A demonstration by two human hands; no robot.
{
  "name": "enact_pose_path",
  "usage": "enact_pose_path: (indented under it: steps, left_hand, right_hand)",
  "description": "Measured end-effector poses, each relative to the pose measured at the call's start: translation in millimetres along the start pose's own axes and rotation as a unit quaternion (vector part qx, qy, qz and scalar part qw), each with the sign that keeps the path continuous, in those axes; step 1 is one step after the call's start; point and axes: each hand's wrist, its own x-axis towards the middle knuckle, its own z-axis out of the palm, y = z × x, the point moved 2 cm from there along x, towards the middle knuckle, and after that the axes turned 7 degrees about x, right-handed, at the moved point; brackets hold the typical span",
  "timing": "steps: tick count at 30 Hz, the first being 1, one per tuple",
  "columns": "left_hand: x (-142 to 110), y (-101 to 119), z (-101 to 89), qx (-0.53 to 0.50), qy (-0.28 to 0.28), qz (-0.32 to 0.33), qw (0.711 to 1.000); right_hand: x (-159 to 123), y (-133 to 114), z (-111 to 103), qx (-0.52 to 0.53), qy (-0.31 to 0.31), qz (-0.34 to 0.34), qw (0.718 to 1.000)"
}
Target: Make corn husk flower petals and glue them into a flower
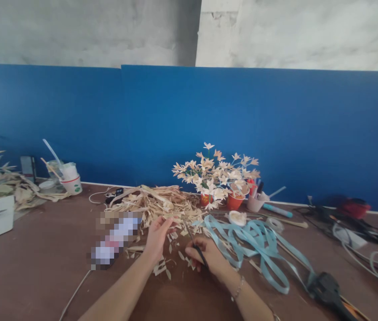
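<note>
Left fingers pinch, seemingly, a pale strip well in from the bench's back edge, right fingers grip scissors – snipped bits lie below, made-up flowers stand near that edge – most of the husk heap looks uncut

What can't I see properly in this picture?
In the head view:
- Pixelated object: details hidden by blocky squares.
- Whatever the left hand may pinch: too small and blurred.
- Dark-handled tool: grip partly hidden by the right hand.
- White panel: cut off by the left edge.
</note>
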Motion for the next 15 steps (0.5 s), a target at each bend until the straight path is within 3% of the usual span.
enact_pose_path:
  steps: [3,10,15]
  left_hand:
    - [-0.4,0.1,0.7,-0.014,0.004,-0.003,1.000]
    - [-5.0,-4.2,7.5,0.013,-0.083,-0.033,0.996]
    - [-7.0,-4.9,8.6,0.015,-0.093,-0.035,0.995]
  right_hand:
    - [-1.8,-1.1,1.0,0.013,-0.014,0.003,1.000]
    - [-5.6,-6.8,3.5,0.019,-0.027,0.006,0.999]
    - [-3.6,-3.1,2.4,0.006,-0.018,0.009,1.000]
